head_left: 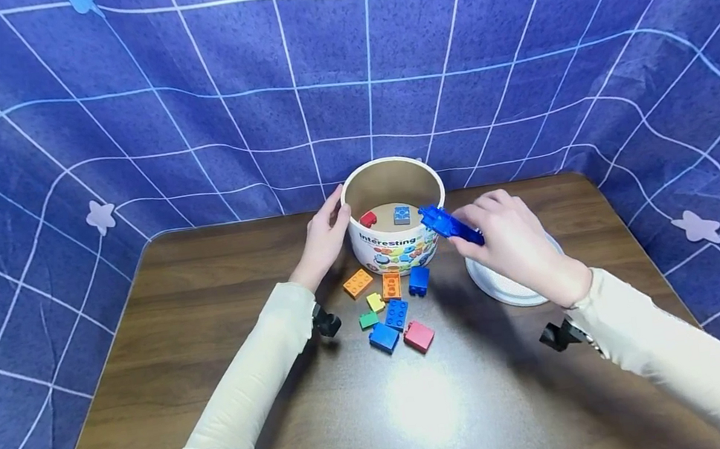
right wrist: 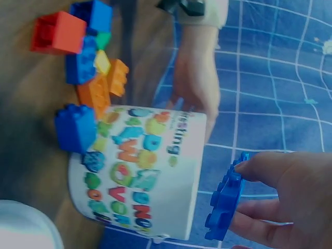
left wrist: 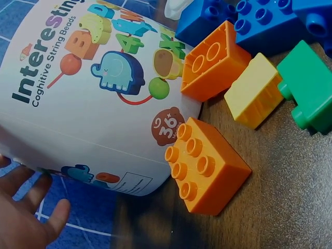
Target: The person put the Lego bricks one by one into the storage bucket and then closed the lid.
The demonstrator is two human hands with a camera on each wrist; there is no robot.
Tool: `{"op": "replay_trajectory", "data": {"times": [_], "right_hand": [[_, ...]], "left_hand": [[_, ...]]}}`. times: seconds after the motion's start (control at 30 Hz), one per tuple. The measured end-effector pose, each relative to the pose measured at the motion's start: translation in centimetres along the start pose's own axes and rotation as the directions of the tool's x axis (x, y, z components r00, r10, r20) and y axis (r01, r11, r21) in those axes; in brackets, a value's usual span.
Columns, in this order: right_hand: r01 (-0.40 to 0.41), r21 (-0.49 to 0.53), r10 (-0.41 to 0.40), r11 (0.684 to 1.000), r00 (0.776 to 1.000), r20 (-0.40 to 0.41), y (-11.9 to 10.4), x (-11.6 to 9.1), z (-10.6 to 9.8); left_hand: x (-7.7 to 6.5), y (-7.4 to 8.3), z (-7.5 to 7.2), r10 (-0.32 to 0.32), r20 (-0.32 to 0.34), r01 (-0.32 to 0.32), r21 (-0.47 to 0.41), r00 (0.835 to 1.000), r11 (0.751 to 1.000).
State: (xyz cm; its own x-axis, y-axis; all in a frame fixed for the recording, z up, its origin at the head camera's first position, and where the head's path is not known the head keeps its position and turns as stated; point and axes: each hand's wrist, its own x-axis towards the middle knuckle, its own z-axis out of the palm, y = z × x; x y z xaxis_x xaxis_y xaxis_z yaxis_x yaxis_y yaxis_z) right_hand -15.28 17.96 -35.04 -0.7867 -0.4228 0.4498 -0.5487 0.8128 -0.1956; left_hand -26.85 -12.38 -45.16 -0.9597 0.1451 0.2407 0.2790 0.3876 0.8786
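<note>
Right hand (head_left: 513, 239) pinches blue plate (head_left: 449, 225) above tub (head_left: 395, 239).

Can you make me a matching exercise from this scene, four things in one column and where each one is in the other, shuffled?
Things:
1. long blue piece
2. small red brick
3. white lid
4. left hand

Places:
A. inside the tub
B. flat on the table, under the right forearm
C. pinched in the right hand at the tub's rim
D. against the tub's outer wall

Pairs: 1-C, 2-A, 3-B, 4-D
</note>
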Motion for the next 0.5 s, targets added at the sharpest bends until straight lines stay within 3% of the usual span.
{"op": "replay_trajectory", "data": {"times": [0.5], "right_hand": [[-0.053,0.012,0.052,0.999,0.998,0.044,0.9,5.0,-0.3]], "left_hand": [[0.0,0.0,0.0,0.003,-0.014,-0.003,0.006,1.000,1.000]]}}
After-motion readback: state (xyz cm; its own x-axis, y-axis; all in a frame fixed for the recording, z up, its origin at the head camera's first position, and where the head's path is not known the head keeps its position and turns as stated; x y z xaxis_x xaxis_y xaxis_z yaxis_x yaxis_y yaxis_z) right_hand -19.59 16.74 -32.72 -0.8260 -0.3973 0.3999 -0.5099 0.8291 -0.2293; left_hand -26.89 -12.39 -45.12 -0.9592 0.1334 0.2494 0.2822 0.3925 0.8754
